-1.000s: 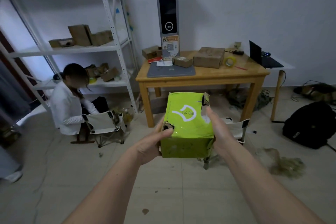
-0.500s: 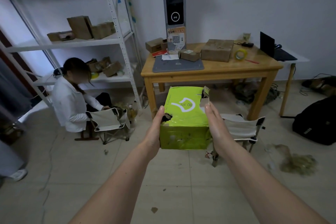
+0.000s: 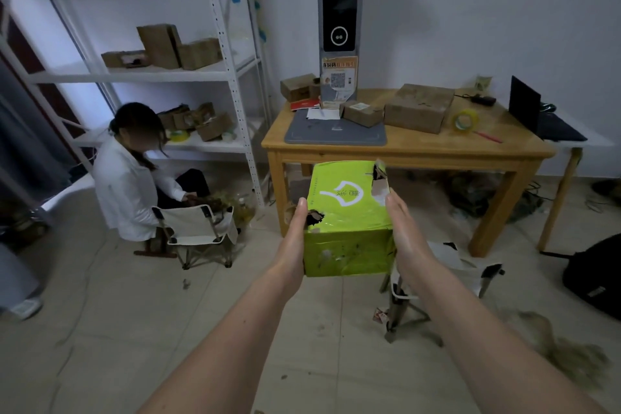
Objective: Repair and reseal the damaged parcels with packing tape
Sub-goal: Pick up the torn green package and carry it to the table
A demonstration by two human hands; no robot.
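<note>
I carry a lime-green parcel (image 3: 347,215) in the air, in front of a wooden table (image 3: 420,149). It has a torn hole at its left top edge and a ripped flap at its far right corner. My left hand (image 3: 295,239) presses flat against the parcel's left side, fingers straight. Pressing the right side in the same way is my right hand (image 3: 405,235). A roll of yellowish packing tape (image 3: 466,120) stands on the table's right part, beside a large brown box (image 3: 418,107).
On the table are a grey mat (image 3: 336,134), small cartons, a tall scanner post (image 3: 339,23) and a laptop (image 3: 534,114). A person in white (image 3: 131,178) sits left by a white shelf rack (image 3: 232,77). Folding stools (image 3: 198,228) and a black backpack (image 3: 594,276) stand on the floor.
I have come closer to the table with the parcel held between both hands. The parcel sits a little higher and nearer the table edge.
</note>
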